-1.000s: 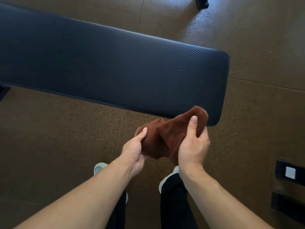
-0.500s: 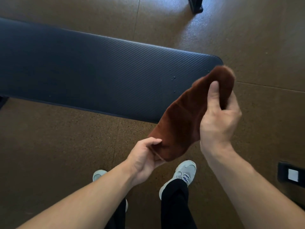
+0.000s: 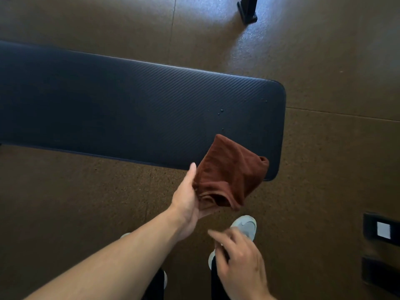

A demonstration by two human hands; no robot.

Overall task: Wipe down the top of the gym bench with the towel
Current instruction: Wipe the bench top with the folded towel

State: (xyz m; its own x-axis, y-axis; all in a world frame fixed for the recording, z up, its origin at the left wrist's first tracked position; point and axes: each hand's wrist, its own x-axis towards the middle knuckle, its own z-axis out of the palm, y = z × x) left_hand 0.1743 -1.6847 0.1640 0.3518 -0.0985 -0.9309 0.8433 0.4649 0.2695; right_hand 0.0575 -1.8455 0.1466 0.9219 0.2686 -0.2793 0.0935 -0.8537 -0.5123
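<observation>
A long black gym bench pad (image 3: pixel 129 109) runs across the view from the left, ending with rounded corners at the right. A few small droplets dot its right end. A folded brown towel (image 3: pixel 227 174) lies in my left hand (image 3: pixel 186 200), which holds it from beneath, the thumb along its left edge. The towel's far corner hangs over the bench's near right corner; I cannot tell if it touches. My right hand (image 3: pixel 238 256) is lower, near my legs, blurred, fingers loosely spread and holding nothing.
Brown speckled floor mats (image 3: pixel 86 213) surround the bench. My white shoes (image 3: pixel 244 226) stand just in front of it. A black equipment foot (image 3: pixel 247 11) sits at the top, and black objects with a white label (image 3: pixel 383 230) lie at the right edge.
My right hand has let go of the towel and dropped back toward my body. The towel now rests folded in my left hand, closer to the bench's near right corner.
</observation>
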